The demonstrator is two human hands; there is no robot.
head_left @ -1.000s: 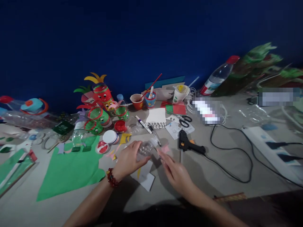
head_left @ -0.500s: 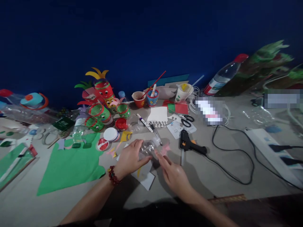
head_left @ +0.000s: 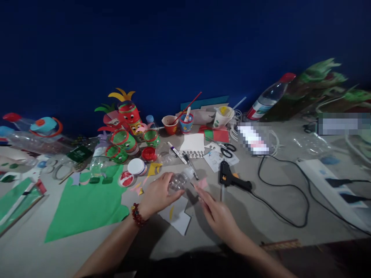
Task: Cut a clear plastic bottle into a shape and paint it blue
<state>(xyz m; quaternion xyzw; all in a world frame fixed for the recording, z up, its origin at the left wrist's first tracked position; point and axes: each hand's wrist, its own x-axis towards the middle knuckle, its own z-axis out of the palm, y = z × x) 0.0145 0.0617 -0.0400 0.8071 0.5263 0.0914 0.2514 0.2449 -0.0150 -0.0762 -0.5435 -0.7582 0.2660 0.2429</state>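
A small clear plastic bottle (head_left: 177, 180) lies tilted in my left hand (head_left: 155, 197), its neck pointing up and to the right. My left thumb and fingers are wrapped round its body. Close by on the right, my right hand (head_left: 216, 214) is closed in a pinch on a thin pointed tool (head_left: 192, 185). Only the tool's narrow tip shows, just short of the bottle; its kind is hidden by the fingers. Beneath the hands are white paper scraps (head_left: 179, 220), one with a yellow mark. A pink scrap (head_left: 201, 182) sits beyond my right fingertips.
To the right lies a black glue gun (head_left: 234, 179), its cord running to a white power strip (head_left: 327, 185). Scissors (head_left: 227, 148), pens (head_left: 177, 152) and paint cups (head_left: 187, 122) stand or lie behind. Green felt-like sheet (head_left: 87, 208) and decorated bottle cups (head_left: 124, 139) occupy the left.
My right hand has drawn slightly right, and the tool tip now shows apart from the bottle. The bottle's neck has turned a little upward in my left hand. The view has shifted slightly.
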